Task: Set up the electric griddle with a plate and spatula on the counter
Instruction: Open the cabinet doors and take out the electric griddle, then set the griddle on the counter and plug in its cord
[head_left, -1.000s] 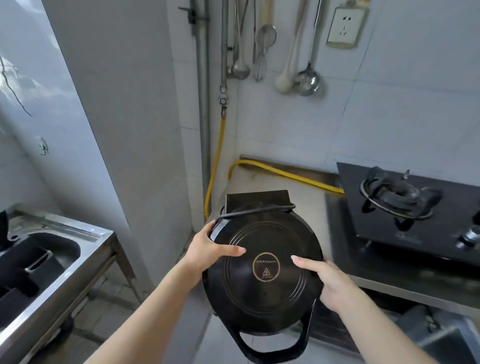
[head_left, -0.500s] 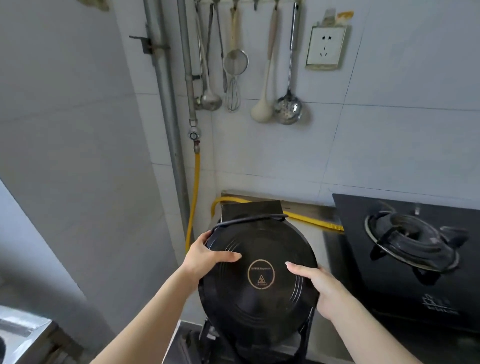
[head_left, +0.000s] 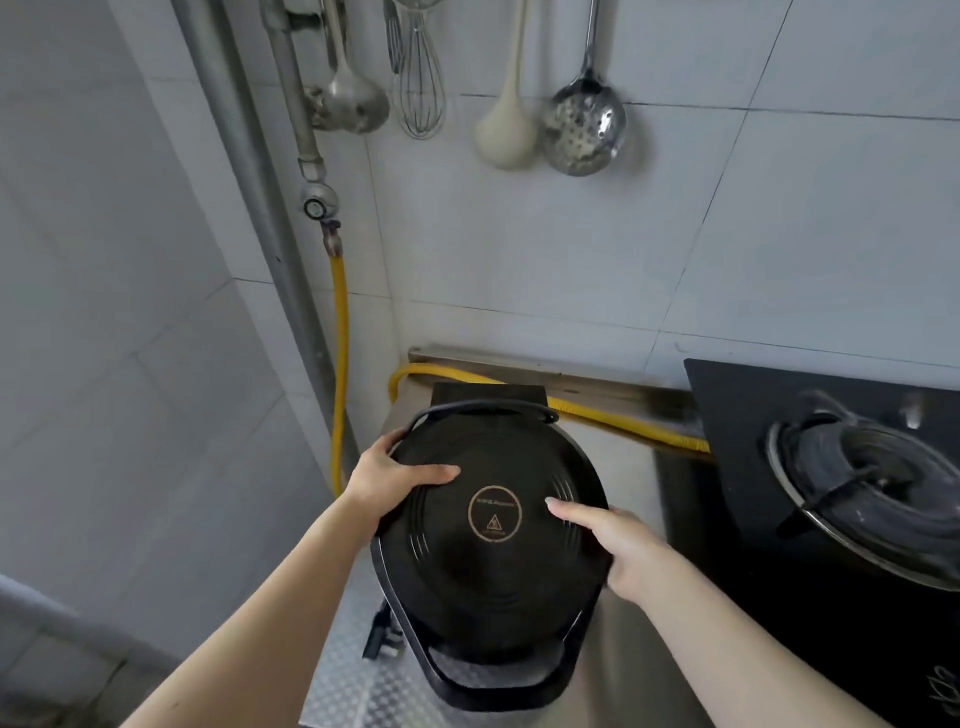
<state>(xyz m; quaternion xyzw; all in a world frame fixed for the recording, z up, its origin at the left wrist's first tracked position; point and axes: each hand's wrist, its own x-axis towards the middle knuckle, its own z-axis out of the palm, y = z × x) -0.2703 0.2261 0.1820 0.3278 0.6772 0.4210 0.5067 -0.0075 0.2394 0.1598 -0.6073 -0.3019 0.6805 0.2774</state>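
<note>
A round black electric griddle (head_left: 491, 577) with a closed lid, a gold ring mark in the middle and a loop handle at the front is over the left end of the steel counter (head_left: 623, 467). My left hand (head_left: 392, 480) grips its left rim with the thumb lying on the lid. My right hand (head_left: 618, 545) grips the right rim, thumb on top. Its black plug (head_left: 382, 636) dangles at the lower left. I cannot tell whether the base touches the counter. No plate or spatula is in view.
A black gas hob (head_left: 852, 493) with a burner fills the right of the counter. A yellow gas hose (head_left: 576, 408) runs along the back edge and up the pipe. A ladle, whisk (head_left: 421, 88), white spoon and slotted spoon (head_left: 584, 130) hang on the tiled wall.
Both hands have carried the griddle forward and up, from beside the counter's edge to over its left end. The view has swung right, and the sink is out of sight.
</note>
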